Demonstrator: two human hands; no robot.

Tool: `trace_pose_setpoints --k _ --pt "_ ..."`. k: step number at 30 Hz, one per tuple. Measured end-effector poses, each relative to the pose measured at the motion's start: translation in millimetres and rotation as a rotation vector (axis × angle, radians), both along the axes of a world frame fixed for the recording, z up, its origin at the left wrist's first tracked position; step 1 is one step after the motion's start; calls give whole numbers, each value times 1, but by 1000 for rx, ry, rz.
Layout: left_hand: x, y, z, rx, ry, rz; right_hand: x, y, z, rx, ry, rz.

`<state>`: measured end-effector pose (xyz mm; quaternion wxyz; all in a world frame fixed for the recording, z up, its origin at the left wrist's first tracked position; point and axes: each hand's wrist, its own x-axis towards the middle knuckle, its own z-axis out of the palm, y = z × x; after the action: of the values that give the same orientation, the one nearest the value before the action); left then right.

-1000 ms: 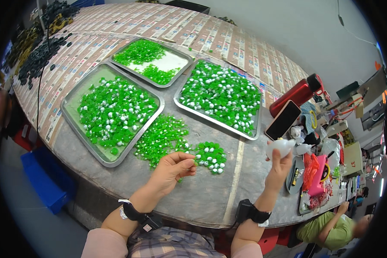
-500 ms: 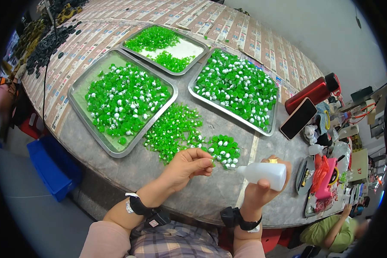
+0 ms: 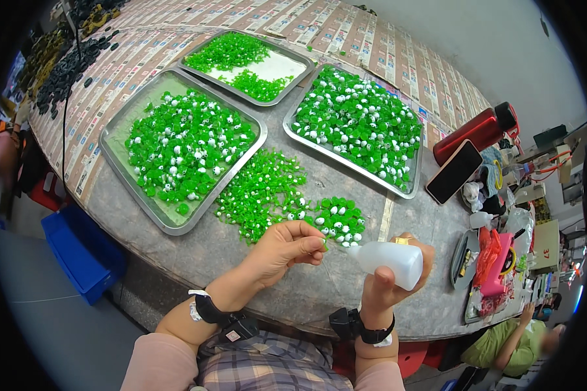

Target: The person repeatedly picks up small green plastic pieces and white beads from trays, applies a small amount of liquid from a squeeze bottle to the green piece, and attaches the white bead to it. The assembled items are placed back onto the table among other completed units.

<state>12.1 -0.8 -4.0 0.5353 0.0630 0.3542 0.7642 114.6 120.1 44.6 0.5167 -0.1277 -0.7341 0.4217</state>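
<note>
Two hands are at work over the grey tabletop [image 3: 293, 306]: the left hand [image 3: 277, 254] pinches a small green piece [image 3: 326, 240] between thumb and forefinger, and the right hand [image 3: 378, 294] wraps around a white bottle [image 3: 395, 262]. The piece, partly hidden by the fingertips, looks light and probably a bit slippery; a gentle pinch on its edge should suit it. The bottle appears to be thin, soft plastic, light and easily squeezed, best held round its body. From the left hand the piece sits between two and three o'clock; from the right hand, at about ten, with the bottle's tip just beside it, apart.

Beyond, at twelve, lies a small cluster of green pieces with white balls [image 3: 339, 220], and between ten and eleven a heap of little green bits [image 3: 261, 189]. Three metal trays stand farther out: the left tray [image 3: 119, 133] at ten, the back tray [image 3: 274, 70] at eleven, the right tray [image 3: 346, 163] just past twelve. Near two o'clock, a phone [image 3: 454, 171] touches or nearly touches a red flask [image 3: 473, 135].
</note>
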Motion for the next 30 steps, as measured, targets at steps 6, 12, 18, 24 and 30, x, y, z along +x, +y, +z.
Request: trace_pose_setpoints --k 6,12,18,24,30 --pt "0 0 1 -9 5 -12 -2 2 -3 55 15 32" --pt "-1 -1 1 -23 8 -20 -1 3 -5 -6 97 -20" --pt "-1 -1 1 -20 11 -26 -4 2 -4 -5 71 -41" --pt "1 1 0 -9 108 66 -4 0 -2 -82 153 -72" --pt "5 1 3 -84 372 217 -1 3 -4 -69 102 -22"
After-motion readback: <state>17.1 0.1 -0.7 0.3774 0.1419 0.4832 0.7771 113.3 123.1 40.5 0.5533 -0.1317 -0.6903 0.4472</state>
